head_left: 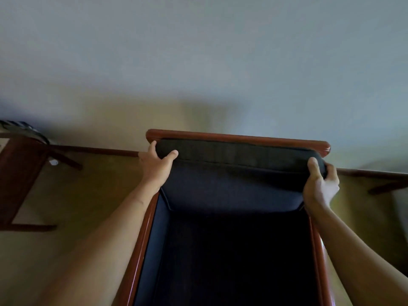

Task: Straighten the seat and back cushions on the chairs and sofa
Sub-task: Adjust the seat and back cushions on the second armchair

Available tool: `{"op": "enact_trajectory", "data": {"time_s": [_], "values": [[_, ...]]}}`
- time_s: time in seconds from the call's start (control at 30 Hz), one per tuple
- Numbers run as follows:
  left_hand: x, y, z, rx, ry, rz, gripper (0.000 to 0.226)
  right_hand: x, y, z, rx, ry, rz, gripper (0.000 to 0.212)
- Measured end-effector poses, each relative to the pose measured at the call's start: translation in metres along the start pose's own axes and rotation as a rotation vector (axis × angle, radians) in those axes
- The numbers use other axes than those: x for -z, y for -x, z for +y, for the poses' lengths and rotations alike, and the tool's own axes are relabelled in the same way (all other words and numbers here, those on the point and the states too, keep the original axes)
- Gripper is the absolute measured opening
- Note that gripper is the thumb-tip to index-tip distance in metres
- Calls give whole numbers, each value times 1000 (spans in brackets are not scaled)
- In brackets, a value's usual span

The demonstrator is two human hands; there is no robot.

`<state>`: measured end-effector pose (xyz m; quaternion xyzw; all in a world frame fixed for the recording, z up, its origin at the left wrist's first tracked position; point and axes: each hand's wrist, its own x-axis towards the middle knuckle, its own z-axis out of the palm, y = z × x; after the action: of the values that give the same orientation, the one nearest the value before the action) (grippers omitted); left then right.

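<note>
Dark navy fabric fills most of the lower middle here, that's the back cushion (pixel 234 180) of a wooden armchair (pixel 238 139), sitting dead centre and leaning against the chair's glossy reddish-brown top rail. The upper edge of the cushion sits just under that rail, running from about 10 o'clock to 2 o'clock around the centre of the view.

Both hands are clamped on the cushion's top corners. The left hand (pixel 155 164) is at roughly 9 o'clock from the cushion's middle, thumb pressed onto the front face, fingers wrapped over the top edge behind it. The right hand (pixel 320 184) is over at 3 o'clock, thumb on the front, fingers curled round the corner, which looks a bit squashed under the grip. Bare forearms come in from the bottom corners.

Below the cushion, toward 6 o'clock, the seat is too dark to make out properly. The polished wooden armrests (pixel 143 246) run down either side of it.

Behind the chair is a plain wall (pixel 198 51), pale grey-blue up top and yellowish lower down, with a dark wood trim strip (pixel 95 150) across it. Off at 9 o'clock there's another piece of dark wooden furniture (pixel 19 173), partly cut off, can't tell exactly what it is.
</note>
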<state>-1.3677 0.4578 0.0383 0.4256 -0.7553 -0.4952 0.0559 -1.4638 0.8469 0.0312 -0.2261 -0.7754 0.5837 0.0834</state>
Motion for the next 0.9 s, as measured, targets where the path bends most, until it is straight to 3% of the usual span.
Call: {"op": "enact_trajectory", "data": {"time_s": [0.17,0.43,0.53,0.63,0.9], "values": [[-23,2,-14,45,-164,-10,76,-16,-7,22,15,111,-50,35],[-32,-16,-28,-41,-489,26,69,-22,-10,34,114,274,-90,44],[-24,-4,-18,-197,-713,44,57,-14,-5,28,189,425,-132,54],[-25,20,-6,-382,-735,-9,49,6,10,17,309,662,-246,59],[-64,156,42,-861,-727,-374,52,143,99,-6,377,865,-244,58]]}}
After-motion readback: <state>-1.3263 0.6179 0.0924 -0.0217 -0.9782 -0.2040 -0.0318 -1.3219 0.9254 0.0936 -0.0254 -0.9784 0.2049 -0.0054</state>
